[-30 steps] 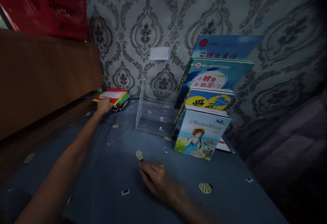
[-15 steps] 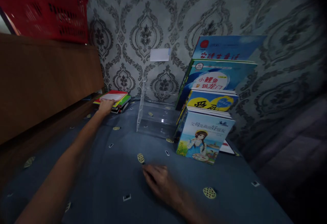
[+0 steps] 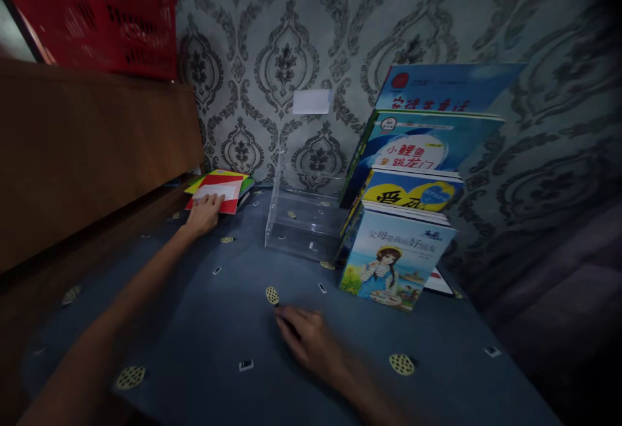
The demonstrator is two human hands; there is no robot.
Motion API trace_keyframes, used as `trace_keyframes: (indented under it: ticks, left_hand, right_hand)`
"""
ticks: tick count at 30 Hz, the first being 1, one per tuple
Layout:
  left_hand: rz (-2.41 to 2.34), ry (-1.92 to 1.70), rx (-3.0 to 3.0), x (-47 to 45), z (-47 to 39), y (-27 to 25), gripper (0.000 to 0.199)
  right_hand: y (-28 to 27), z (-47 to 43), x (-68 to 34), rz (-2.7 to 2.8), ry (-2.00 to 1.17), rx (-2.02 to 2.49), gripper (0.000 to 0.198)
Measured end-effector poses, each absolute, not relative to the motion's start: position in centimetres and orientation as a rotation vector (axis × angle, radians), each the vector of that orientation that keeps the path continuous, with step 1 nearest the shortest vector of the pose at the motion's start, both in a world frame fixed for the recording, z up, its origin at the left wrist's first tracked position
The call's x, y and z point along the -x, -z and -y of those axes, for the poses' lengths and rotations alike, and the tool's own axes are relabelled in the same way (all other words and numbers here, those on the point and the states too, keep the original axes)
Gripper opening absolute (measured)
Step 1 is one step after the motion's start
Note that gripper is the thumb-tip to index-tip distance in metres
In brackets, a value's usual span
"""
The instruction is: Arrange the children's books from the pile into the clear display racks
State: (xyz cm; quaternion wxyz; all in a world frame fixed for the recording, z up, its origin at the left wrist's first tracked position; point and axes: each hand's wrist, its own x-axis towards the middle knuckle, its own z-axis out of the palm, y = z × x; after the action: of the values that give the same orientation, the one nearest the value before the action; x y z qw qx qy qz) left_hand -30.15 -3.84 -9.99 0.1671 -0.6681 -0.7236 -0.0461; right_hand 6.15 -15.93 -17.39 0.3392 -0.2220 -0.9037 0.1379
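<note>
My left hand (image 3: 203, 213) reaches to the far left of the table, its fingers on top of a red booklet (image 3: 232, 204) with a pale panel and its thumb hidden. The booklet overhangs the near side of a small stack with a yellow booklet (image 3: 233, 174) and a green one (image 3: 247, 186). My right hand (image 3: 308, 342) rests on the blue tablecloth (image 3: 194, 335), loosely curled, with thumb and forefinger apart and nothing between them. Beyond it stands a clear tiered rack (image 3: 301, 232), its left part bare. Picture books (image 3: 396, 261) fill the right side in stepped rows.
A red plastic basket (image 3: 140, 31) sits on a wooden cabinet (image 3: 107, 128) at the left. Patterned wallpaper (image 3: 286, 57) rises behind the table. A white label (image 3: 311, 101) shows above the rack. Something flat and white (image 3: 440, 281) lies behind the front book.
My left hand has drawn the red booklet toward me, partly off the stack. The right hand stays in nearly the same place. The view has shifted slightly.
</note>
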Motion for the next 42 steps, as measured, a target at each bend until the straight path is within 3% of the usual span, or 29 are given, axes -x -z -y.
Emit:
trace_keyframes:
  ticks: [28, 42]
  left_hand:
    - [1.974, -0.321, 2.104, 19.4, 16.1, 11.8, 0.046]
    - [1.675, -0.349, 2.473, 8.4, 23.1, 11.2, 0.019]
  right_hand:
    - [17.5, 15.5, -6.2, 2.366, -0.426, 0.578, 0.024]
    - [16.3, 15.2, -6.2, 2.092, -0.489, 0.82, 0.029]
